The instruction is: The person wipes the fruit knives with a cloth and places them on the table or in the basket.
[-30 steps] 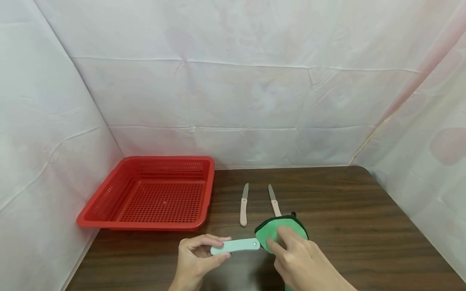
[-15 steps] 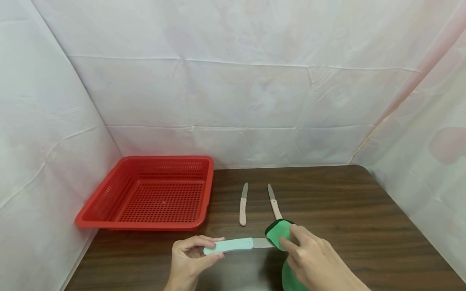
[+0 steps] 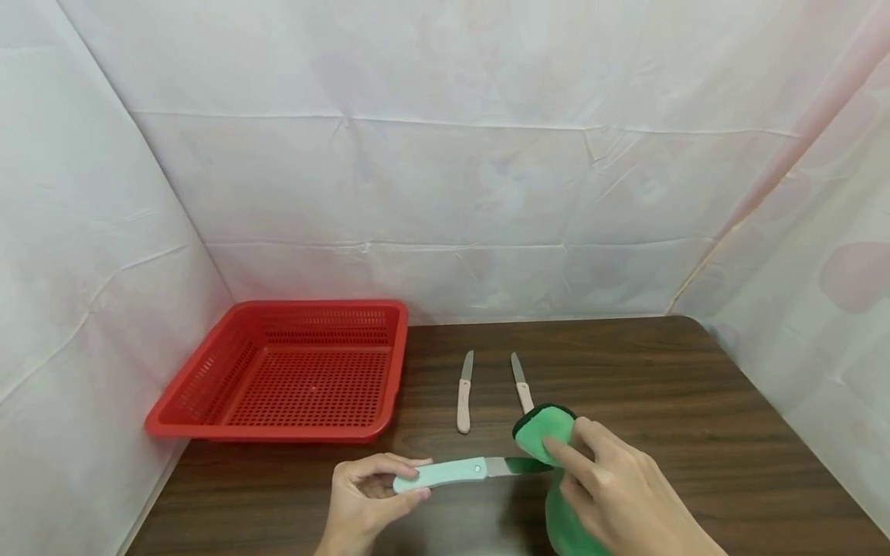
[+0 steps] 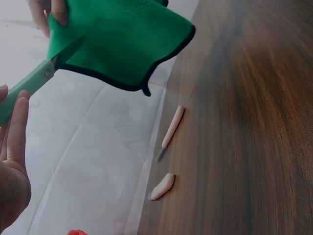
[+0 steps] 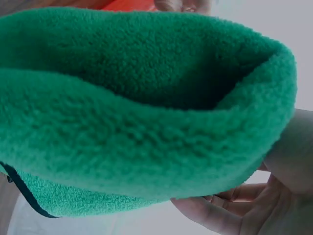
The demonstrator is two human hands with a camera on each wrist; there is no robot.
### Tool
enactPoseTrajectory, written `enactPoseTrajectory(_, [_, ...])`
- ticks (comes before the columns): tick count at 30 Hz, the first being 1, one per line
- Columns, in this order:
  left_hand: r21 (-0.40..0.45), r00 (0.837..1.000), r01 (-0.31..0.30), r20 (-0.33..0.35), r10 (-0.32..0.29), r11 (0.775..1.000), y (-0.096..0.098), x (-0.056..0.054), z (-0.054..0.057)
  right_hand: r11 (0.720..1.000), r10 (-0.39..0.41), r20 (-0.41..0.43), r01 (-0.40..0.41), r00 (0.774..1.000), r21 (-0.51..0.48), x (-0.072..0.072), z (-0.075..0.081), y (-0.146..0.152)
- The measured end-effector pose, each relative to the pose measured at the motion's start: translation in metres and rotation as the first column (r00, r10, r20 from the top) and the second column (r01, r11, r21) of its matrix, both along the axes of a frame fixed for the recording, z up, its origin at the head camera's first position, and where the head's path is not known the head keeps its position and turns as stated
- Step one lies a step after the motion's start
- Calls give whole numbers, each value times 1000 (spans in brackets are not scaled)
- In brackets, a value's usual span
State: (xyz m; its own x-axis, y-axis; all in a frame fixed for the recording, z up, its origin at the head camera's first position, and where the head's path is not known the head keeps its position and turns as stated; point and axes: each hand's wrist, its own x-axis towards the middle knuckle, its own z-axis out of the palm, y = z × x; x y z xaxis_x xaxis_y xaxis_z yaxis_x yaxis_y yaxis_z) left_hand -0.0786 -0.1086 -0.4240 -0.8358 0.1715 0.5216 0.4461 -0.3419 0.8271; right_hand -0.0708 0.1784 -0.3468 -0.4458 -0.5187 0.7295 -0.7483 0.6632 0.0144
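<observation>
My left hand (image 3: pixel 365 498) pinches the mint-green handle of a paring knife (image 3: pixel 445 473) between thumb and fingers, blade pointing right over the table. My right hand (image 3: pixel 619 479) grips a green cloth (image 3: pixel 545 432) with black edging, its folded corner right at the blade's tip. In the left wrist view the blade overlaps the cloth (image 4: pixel 122 44). Thick fleecy folds of the cloth (image 5: pixel 146 147) fill the right wrist view and hide the knife there. Beyond the hands lie two paring knives with pale pink handles, one left (image 3: pixel 463 405) and one right (image 3: pixel 524 395), blades pointing away.
A red plastic basket (image 3: pixel 389 386) with a perforated floor stands at the table's back left. The dark wood table (image 3: pixel 695 432) extends to the right. White sheeting (image 3: pixel 445 193) hangs behind and on both sides.
The cloth has slid right along the blade, baring most of it, and my right hand has moved right with it. My left hand has shifted slightly left, still holding the knife.
</observation>
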Motion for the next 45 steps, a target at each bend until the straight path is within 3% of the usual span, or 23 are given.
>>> enactPoseTrajectory(4, [-14, 1000, 4, -25, -5, 1000, 3, -2, 0, 1000, 13, 21, -13, 1000, -8, 3, 8, -5])
enactPoseTrajectory(11, [10, 999, 22, -37, -22, 1000, 9, -2, 1, 992, 126, 27, -127, 992, 17, 2, 7, -23])
enactPoseTrajectory(18, [80, 999, 43, -20, -42, 996, 13, -3, 2, 983, 102, 67, -110, 993, 143, 4, 0, -37])
enactPoseTrajectory(25, [111, 999, 39, -1, -39, 993, 11, -2, 1, 976, 96, 115, -116, 989, 183, 3, -5, -27])
enactPoseTrajectory(29, [121, 999, 48, 14, -50, 992, 7, -1, 1, 976, 92, 149, -119, 985, 182, 3, -8, -16])
enactPoseTrajectory(36, [70, 996, 25, 81, -30, 997, -5, -2, 4, 987, 61, 102, -75, 993, 143, 1, -16, -3])
enactPoseTrajectory(41, [69, 992, 39, 119, -47, 997, -23, -10, 5, 994, 3, 57, -9, 998, 108, 2, -17, 5])
enactPoseTrajectory(45, [53, 982, -9, 190, -1, 999, -42, -19, 6, 995, -29, 55, 23, 998, 94, 2, -16, 13])
